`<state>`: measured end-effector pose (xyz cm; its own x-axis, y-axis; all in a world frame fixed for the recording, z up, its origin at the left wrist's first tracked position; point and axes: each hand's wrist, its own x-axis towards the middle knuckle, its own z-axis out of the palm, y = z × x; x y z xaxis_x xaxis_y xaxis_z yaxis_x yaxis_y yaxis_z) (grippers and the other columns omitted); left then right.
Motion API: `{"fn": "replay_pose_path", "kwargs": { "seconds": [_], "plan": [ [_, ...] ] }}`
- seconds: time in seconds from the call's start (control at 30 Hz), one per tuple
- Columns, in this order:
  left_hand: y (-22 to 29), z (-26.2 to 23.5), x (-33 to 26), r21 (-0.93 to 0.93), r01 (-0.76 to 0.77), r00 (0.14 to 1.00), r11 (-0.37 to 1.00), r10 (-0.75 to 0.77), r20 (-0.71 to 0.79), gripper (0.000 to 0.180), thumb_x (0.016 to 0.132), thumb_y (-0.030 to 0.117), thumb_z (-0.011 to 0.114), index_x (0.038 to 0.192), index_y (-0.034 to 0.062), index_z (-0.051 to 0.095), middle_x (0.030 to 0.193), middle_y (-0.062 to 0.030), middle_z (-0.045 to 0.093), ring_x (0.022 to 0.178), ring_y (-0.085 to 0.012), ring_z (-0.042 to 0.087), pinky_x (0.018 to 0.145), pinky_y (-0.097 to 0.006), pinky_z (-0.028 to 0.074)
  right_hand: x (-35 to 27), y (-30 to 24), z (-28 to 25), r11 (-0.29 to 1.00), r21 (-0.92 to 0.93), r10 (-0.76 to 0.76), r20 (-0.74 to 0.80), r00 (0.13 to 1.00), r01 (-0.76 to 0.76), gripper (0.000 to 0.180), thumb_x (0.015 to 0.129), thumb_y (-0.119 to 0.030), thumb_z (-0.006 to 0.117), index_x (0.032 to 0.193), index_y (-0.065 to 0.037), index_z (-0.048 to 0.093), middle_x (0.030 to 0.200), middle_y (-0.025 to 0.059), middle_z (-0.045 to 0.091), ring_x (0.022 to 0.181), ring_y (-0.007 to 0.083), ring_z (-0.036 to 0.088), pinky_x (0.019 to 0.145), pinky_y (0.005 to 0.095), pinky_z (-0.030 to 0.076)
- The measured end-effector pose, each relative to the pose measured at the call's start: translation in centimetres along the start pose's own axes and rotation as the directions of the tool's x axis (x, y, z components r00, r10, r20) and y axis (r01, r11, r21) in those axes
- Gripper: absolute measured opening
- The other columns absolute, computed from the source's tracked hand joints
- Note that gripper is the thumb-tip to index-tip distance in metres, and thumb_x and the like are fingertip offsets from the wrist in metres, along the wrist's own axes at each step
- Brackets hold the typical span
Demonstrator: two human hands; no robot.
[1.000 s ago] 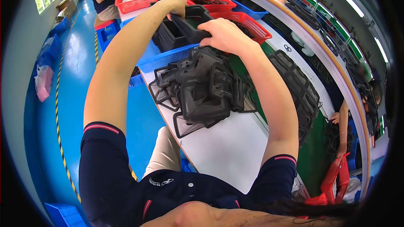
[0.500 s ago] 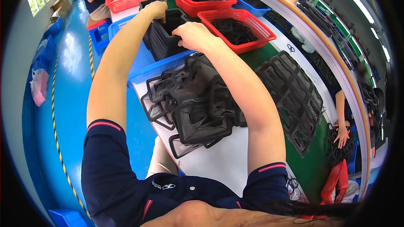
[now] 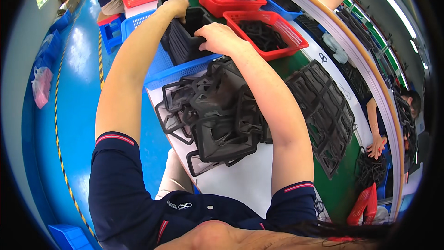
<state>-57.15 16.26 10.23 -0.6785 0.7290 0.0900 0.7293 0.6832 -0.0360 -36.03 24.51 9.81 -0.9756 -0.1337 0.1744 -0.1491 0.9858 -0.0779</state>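
Both arms reach to the far end of the table. A stack of nested black tray-shaped parts (image 3: 177, 42) stands in a blue basket (image 3: 159, 70). My left hand (image 3: 176, 8) curls over the far rim of the stack, its fingertips partly hidden. On the near right rim, my right hand (image 3: 222, 38) has its fingers bent around the edge. Closer to me lies a loose heap of black framed mesh pieces (image 3: 224, 136) with thick rims, tumbled over one another below my right forearm.
Red baskets (image 3: 298, 41) holding black parts stand right of the stack. Flat black framed sheets (image 3: 323, 115) lie on the green surface at right. A curved metal rail (image 3: 370, 67) arches over that side. Co-workers sit far left and at right, one's hand (image 3: 377, 146) over black pieces.
The view has shifted slightly, with the baskets sitting a little further right. Both my hands stay at the stack. The co-worker's hand at right has changed pose over the black pieces.
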Motion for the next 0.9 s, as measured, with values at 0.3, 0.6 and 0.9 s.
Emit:
{"fn": "replay_pose_path", "kwargs": {
  "seconds": [0.3,0.6,0.9],
  "plan": [
    [1.1,-1.7,-0.3,-0.001,0.033,0.999,0.999,-0.033,0.03,0.058,0.055,0.029,0.085,0.105,0.0066,0.065,0.101,-0.016,0.065,0.097,-0.0319,0.062,0.08,-0.042,0.05,-0.4,0.2,-0.7,1.0,-0.001,0.01,-0.002,1.0,-0.01,0.042,0.073,-0.016,0.07,0.114,-0.012,0.063,0.105,0.0146,0.064,0.102,0.0298,0.059,0.088,0.0391,0.046],
    [1.1,0.2,0.0,0.029,-0.024,0.999,0.999,0.025,-0.043,0.054,0.058,0.026,0.083,0.104,0.0048,0.064,0.101,-0.0183,0.064,0.097,-0.0339,0.061,0.082,-0.043,0.049,-0.9,0.4,0.2,0.995,-0.1,-0.029,-0.016,0.999,0.027,0.042,0.073,-0.014,0.069,0.114,-0.011,0.062,0.101,0.0148,0.065,0.099,0.0298,0.06,0.086,0.0394,0.047],
    [0.3,-0.1,-0.4,0.039,-0.006,1.0,0.999,0.007,-0.005,0.053,0.058,0.029,0.082,0.103,0.0056,0.064,0.101,-0.0174,0.064,0.097,-0.0334,0.061,0.081,-0.042,0.05,-0.2,0.0,0.5,0.994,-0.102,-0.053,-0.05,0.997,0.047,0.038,0.073,-0.013,0.068,0.11,-0.011,0.064,0.099,0.0143,0.065,0.097,0.0291,0.061,0.085,0.0395,0.048]
  ]
}}
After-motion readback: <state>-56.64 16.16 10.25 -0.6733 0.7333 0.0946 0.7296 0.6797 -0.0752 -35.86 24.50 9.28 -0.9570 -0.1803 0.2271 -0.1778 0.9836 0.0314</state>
